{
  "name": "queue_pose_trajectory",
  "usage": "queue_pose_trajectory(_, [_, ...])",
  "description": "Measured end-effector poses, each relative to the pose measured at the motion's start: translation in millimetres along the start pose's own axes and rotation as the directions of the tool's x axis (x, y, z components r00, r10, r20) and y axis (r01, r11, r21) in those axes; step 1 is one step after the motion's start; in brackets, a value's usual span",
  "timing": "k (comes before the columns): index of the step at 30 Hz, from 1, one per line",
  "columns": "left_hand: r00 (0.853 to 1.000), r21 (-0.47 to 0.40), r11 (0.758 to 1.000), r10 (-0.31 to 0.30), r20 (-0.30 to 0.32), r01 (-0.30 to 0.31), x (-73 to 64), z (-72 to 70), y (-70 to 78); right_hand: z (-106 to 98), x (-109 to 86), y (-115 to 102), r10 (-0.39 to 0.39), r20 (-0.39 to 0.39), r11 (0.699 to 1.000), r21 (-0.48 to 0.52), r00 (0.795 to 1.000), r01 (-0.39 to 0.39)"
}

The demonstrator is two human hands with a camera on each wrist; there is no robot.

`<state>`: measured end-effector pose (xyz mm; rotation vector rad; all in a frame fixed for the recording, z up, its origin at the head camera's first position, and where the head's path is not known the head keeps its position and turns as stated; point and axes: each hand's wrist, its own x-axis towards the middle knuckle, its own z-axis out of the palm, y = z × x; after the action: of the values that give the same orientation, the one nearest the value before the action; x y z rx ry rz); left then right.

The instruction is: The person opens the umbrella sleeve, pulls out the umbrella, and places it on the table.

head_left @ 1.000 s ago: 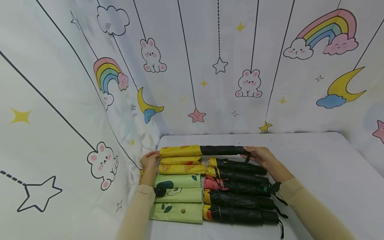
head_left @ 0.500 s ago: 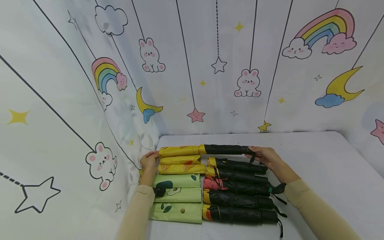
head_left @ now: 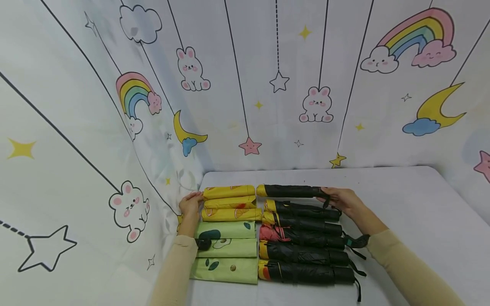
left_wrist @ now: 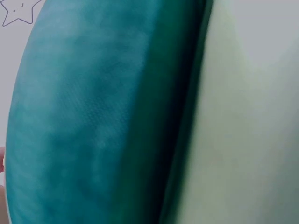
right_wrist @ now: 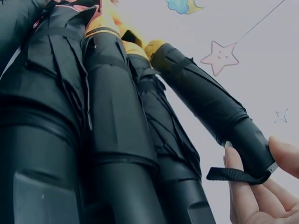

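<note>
My right hand [head_left: 340, 199] grips the handle end of a folded black umbrella [head_left: 292, 191] with a yellow left end, at the back of the table. In the right wrist view, thumb and fingers [right_wrist: 240, 196] curl round the handle of this umbrella [right_wrist: 201, 93], its wrist strap [right_wrist: 233, 174] hanging by them. My left hand [head_left: 190, 204] pinches the left end of a flat yellow umbrella sleeve [head_left: 228, 192]. A narrow gap parts sleeve and umbrella. The left wrist view is mostly a blurred teal surface [left_wrist: 84, 112], with a sliver of fingers at the left edge.
Two more yellow sleeves [head_left: 231, 214] and several green avocado-print sleeves [head_left: 226, 270] lie in a left column. Several folded umbrellas [head_left: 306, 272] lie beside them in a right column, straps trailing right. A printed white curtain [head_left: 283, 127] hangs behind the white table [head_left: 413, 212].
My right hand has moved right with the black umbrella, drawing it out of the yellow sleeve; a gap has opened between them. My left hand has stayed at the sleeve's left end.
</note>
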<state>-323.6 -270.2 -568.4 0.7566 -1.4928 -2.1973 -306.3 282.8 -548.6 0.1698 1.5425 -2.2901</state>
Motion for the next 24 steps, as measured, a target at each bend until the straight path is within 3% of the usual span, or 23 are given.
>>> queue_pose_trajectory(8, [1.0,0.044,0.999,-0.003,-0.007,0.003,-0.1,1.0,-2.1,-7.9,-2.9,2.0,0.01,-0.017,1.0,-0.02,1.0,-0.011])
queue_pose_trajectory(24, [1.0,0.047,0.999,-0.004,-0.011,0.005,-0.6,1.9,-3.0,-27.0,-5.4,9.2,0.025,-0.023,0.996,-0.091,0.999,-0.027])
